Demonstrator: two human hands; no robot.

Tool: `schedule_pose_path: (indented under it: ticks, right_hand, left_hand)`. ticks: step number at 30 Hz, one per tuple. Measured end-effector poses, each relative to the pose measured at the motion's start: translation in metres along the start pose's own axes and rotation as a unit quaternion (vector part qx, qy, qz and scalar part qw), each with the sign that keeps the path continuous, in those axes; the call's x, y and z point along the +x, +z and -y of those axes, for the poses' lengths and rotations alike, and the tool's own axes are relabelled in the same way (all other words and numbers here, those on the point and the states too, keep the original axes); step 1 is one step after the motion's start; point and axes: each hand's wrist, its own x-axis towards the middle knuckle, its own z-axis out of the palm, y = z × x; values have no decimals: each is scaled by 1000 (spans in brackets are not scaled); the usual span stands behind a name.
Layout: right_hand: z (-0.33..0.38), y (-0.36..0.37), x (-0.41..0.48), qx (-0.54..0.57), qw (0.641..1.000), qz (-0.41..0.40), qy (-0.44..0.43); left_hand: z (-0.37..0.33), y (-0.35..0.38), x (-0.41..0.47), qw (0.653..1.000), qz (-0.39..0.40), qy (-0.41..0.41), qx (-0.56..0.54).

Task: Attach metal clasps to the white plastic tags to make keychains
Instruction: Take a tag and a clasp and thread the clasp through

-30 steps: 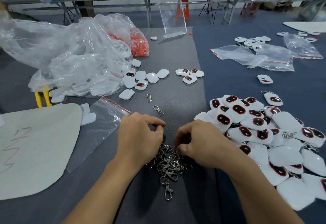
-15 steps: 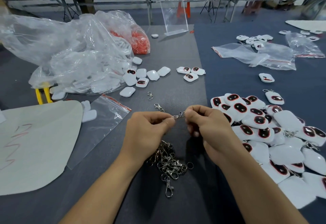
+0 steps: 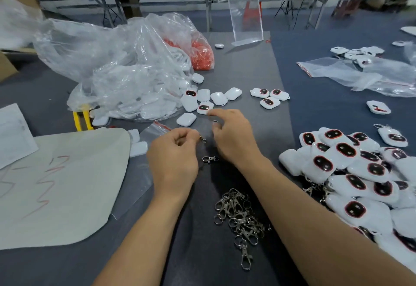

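Nearby, tangled shiny metal clasps (image 3: 240,218).

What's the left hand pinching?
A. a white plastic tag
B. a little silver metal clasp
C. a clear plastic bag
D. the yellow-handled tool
B: the left hand pinches a little silver metal clasp at its fingertips, while the loose white plastic tags lie untouched on the table beyond it.

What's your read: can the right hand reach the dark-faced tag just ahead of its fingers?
Probably yes. The right hand is open, its forefinger stretched nearly to the tag, nothing lying between them. The left hand pinches a clasp off to the side.
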Motion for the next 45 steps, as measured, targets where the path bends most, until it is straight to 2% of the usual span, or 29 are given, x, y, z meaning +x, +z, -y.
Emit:
schedule_pose_path:
  ticks: [2, 4, 6, 8, 13, 16, 19, 21, 24, 27, 30, 32, 36, 39, 42, 45]
  right_hand:
    - [4, 15, 19, -23, 999, 22, -3]
    - [11, 25, 32, -30, 996, 52, -73]
    - [16, 31, 37, -105, 971, 130, -171]
    - [15, 33, 39, -163, 948, 172, -212]
    - [11, 20, 20, -102, 985, 105, -89]
    - [7, 6, -6, -7, 999, -1, -44]
    - [4, -16, -37, 134, 980, -141, 34]
    - [-1, -31, -54, 203, 959, -171, 101]
    - [-7, -49, -80, 281, 929, -150, 186]
    - [-11, -61, -96, 354, 902, -97, 229]
    - [-8, -63, -98, 317, 922, -46, 217]
    - [-4, -60, -96, 283, 938, -24, 200]
    - [-3, -58, -94, 209, 966, 26, 147]
    - [-5, -59, -95, 196, 974, 12, 111]
    - [-4, -60, -95, 214, 972, -9, 94]
    - [-3, -60, -91, 259, 958, -40, 115]
  left_hand:
    - [1, -1, 1, 1000, -10, 12, 27]
    - [3, -3, 1, 999, -7, 19, 50]
    - [5, -5, 3, 997, 7, 26, 75]
    - [6, -6, 4, 994, 15, 31, 107]
    - [4, -7, 2, 992, 47, 69, 93]
    - [2, -6, 0, 992, 57, 84, 72]
    - [-1, -2, -2, 994, 59, 81, 51]
    - [-4, 1, -5, 994, 68, 76, 30]
    - [-9, 3, -13, 993, 74, 90, 13]
    - [-12, 3, -20, 984, 91, 151, 21]
    - [-14, 3, -28, 969, 104, 220, 43]
    - [-15, 5, -32, 966, 99, 233, 48]
    - [-17, 9, -38, 972, 109, 207, 21]
    - [-18, 10, -38, 974, 124, 192, -9]
    - [-19, 11, -37, 977, 142, 154, -52]
    - [-20, 12, -38, 978, 157, 120, -64]
